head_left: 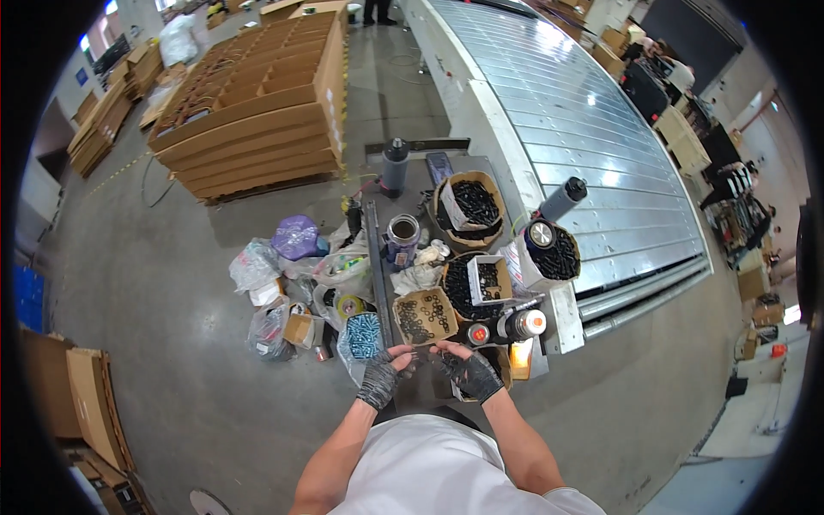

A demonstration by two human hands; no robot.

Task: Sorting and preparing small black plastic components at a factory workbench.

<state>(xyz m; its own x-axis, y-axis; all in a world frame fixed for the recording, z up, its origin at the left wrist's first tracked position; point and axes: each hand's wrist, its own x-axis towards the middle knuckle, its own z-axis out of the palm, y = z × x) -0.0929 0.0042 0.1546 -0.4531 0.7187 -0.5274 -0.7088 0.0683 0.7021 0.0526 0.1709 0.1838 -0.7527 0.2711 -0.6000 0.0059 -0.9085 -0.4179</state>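
Observation:
My left hand [384,378], in a dark grey fingerless glove, is closed in a pinch at the near edge of the small workbench. Facing it, my right hand [474,374], gloved alike, also has its fingertips pressed together. Whatever they hold is too small to make out. Just beyond the hands sits an open cardboard box of small dark rings [424,316]. Left of my left hand is a bag of blue screws [361,336]. A black bottle with an orange-marked lid [477,334] stands beyond my right hand, which partly covers another open box [498,360].
Boxes of black bolts [470,204], a cup [402,232] and grey power screwdrivers [395,167] crowd the bench. A metal slatted conveyor [584,129] runs along the right. Plastic bags [257,264] lie at the left. Stacked cardboard trays [249,129] stand farther back.

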